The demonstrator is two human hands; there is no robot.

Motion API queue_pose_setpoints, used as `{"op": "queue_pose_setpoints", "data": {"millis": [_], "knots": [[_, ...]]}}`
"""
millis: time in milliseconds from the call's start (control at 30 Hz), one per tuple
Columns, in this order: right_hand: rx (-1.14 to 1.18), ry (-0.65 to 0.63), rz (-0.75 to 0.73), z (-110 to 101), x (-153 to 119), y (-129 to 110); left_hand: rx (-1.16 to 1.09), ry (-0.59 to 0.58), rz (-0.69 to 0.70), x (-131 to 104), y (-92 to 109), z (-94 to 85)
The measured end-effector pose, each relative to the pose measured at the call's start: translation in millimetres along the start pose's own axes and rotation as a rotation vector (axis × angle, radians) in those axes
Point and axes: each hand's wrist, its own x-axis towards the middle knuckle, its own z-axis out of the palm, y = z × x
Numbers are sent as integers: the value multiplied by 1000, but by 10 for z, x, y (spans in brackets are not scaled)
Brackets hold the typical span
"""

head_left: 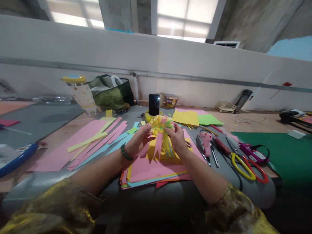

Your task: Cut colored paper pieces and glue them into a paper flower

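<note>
A rosette of looped yellow, pink and green paper strips (161, 126), with pink, yellow and blue tails hanging down, is held up between both hands. My left hand (139, 139) grips its left side, a dark green bead bracelet on the wrist. At the right side, my right hand (177, 138) has its fingers closed on the loops, the thumb near the centre. Below the hands lies a stack of coloured paper (156, 174), pink on top, with a yellow piece on it.
Cut paper strips (95, 141) lie at the left. A pink glue gun (206, 141), yellow-handled scissors (243, 167) and a purple device (253, 153) are at the right. Behind stand a phone (154, 104), a cup (171, 101), a tumbler (81, 96) and a green bag (112, 94).
</note>
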Motion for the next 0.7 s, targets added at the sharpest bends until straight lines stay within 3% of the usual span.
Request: {"op": "queue_pose_setpoints", "data": {"millis": [133,367,700], "knots": [[60,34,22,-4,53,-1,-44,131,-25,29,43,-55],[8,124,-58,-77,119,25,37,408,74,143,226,-173],[-5,168,-110,-60,101,-9,17,436,230,172,335,-225]]}}
